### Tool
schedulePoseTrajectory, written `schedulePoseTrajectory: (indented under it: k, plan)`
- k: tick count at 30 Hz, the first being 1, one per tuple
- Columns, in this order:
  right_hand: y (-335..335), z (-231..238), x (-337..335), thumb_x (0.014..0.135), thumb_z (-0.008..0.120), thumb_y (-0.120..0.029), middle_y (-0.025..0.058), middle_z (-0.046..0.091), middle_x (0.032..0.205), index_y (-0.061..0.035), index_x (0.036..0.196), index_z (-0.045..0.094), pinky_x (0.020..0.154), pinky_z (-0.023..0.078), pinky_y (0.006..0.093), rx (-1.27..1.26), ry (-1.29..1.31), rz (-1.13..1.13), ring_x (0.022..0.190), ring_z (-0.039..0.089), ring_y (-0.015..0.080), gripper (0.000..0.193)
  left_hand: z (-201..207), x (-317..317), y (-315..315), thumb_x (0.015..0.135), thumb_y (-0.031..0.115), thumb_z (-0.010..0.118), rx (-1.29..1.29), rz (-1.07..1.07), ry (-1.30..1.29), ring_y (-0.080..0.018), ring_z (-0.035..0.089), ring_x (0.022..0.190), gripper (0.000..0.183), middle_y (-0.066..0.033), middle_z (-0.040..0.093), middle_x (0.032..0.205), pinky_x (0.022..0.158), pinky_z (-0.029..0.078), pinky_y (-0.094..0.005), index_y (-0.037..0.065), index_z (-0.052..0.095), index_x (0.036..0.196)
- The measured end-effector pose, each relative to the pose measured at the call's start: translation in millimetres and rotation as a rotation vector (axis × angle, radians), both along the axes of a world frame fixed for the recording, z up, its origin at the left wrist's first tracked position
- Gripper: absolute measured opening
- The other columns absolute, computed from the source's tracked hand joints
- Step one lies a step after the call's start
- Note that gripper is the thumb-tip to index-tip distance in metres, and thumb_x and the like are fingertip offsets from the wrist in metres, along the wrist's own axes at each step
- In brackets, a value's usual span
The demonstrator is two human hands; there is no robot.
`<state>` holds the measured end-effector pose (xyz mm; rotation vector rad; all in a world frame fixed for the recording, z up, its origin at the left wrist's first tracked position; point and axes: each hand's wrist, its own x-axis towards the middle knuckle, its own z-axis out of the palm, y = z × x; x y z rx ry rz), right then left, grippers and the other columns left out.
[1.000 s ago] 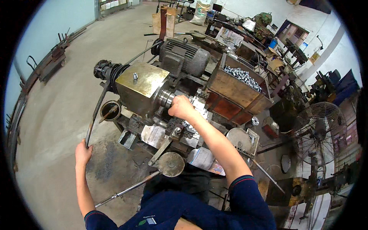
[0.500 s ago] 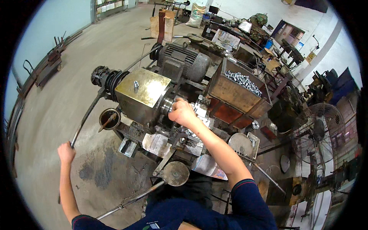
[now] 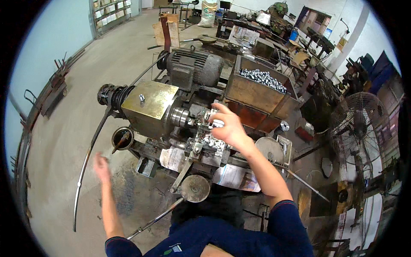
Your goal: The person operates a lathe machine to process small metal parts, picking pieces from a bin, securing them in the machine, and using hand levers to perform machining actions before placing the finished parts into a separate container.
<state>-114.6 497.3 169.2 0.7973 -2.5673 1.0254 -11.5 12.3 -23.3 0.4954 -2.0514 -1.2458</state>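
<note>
steel chuck (image 3: 178, 116) sits near the wide right hand (image 3: 232, 129); blurred left hand (image 3: 102, 168), cannot tell; likely reloading, needing alignment.

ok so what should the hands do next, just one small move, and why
I'd probably draw the right hand back from the bright metal collar before anyone touches the long lever: it sits close to the collar, over the machine, while the left hand is off the lever. Whether the right fingers hold a part is unclear.
</note>
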Motion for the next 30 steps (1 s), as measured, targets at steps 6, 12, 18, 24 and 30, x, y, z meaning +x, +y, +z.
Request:
schedulePoseTrajectory:
  k: [6, 12, 18, 24, 30]
  plan:
    - [138.4, -12.0, 64.1, 0.056, 0.062, -0.012, 0.0181, 0.05, 0.123, -0.004, 0.086, 0.065, 0.09, 0.043, 0.0343, 0.034, -0.137, -0.35, 0.108, 0.053, 0.0333, 0.031, -144.1, -40.1, 64.2, 0.066, 0.023, 0.07, -0.492, -0.417, -0.83, -0.0324, 0.062, 0.083, 0.047, -0.0149, 0.065, 0.086, 0.072, 0.049, -0.0405, 0.011, 0.059, 0.11]
    - [262.7, -57.5, 140.9, 0.054, 0.061, -0.01, 0.0158, 0.06, 0.105, -0.0025, 0.081, 0.067, 0.073, 0.049, 0.0337, 0.095, -0.303, -0.738, 0.087, 0.061, 0.0313, 0.028, -102.9, -70.9, 47.9, 0.07, 0.017, 0.06, -1.257, -0.617, -0.99, -0.0274, 0.063, 0.084, 0.015, -0.0097, 0.065, 0.086, 0.068, 0.047, -0.0383, 0.016, 0.063, 0.085]
    - [376.1, -119.7, 215.7, 0.062, 0.063, -0.019, 0.0118, 0.055, 0.118, -0.0139, 0.116, 0.056, 0.092, 0.041, 0.0402, 0.7, -0.694, -1.223, 0.109, 0.05, 0.0311, 0.055, -106.2, -55.1, 39.8, 0.071, 0.021, 0.062, -0.969, -0.51, -1.012, -0.0291, 0.063, 0.082, 0.025, -0.0095, 0.066, 0.088, 0.07, 0.05, -0.0389, 0.013, 0.064, 0.094]
    - [407.5, -167.4, 245.6, 0.059, 0.067, -0.023, 0.0166, 0.062, 0.1, -0.0046, 0.093, 0.06, 0.089, 0.044, 0.0399, 0.754, -0.761, -1.41, 0.099, 0.057, 0.0324, 0.039, -102.4, -7.4, -1.7, 0.07, 0.028, 0.065, -0.545, -0.474, -1.032, -0.0263, 0.064, 0.077, 0.041, -0.0137, 0.066, 0.084, 0.072, 0.05, -0.0367, 0.008, 0.062, 0.105]
    - [347.5, -192.0, 333.9, 0.063, 0.057, -0.019, 0.0207, 0.062, 0.088, -0.0023, 0.082, 0.062, 0.075, 0.049, 0.0436, 0.702, -0.674, -1.356, 0.083, 0.061, 0.0367, 0.026, -109.8, 21.8, -12.7, 0.072, 0.017, 0.061, -0.231, -0.531, -1.112, -0.0185, 0.063, 0.054, 0.038, -0.0178, 0.065, 0.074, 0.053, 0.05, -0.031, 0.0, 0.061, 0.106]
